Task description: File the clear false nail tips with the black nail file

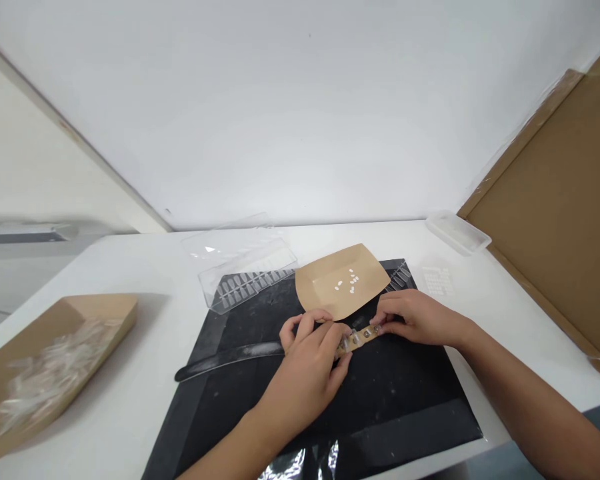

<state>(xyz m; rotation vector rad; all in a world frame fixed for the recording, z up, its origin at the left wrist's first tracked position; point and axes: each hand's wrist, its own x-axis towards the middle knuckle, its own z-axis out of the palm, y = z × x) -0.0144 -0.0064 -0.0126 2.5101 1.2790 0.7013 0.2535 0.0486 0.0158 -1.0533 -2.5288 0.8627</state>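
A narrow tan strip [361, 338] lies between my hands over the black mat, carrying a row of clear nail tips and small shiny round pieces. My left hand [310, 363] is closed over the strip's left end, and its fingers hide that part. At the other end, the thumb and fingertips of my right hand [407, 317] pinch the strip. A black curved nail file [230, 359], whitened with dust, rests left of my left hand, which covers its right end. Just beyond my hands sits a tan paper tray [320, 283] holding several small white pieces [353, 281].
The black mat [395, 393] lies on a white table [145, 267]. Behind it, a clear lidded box [220, 308] stands near rows of clear nail tips [253, 285]. A tray of clear plastic pieces [123, 305] is left; a translucent container [460, 233] and cardboard [555, 200] are right.
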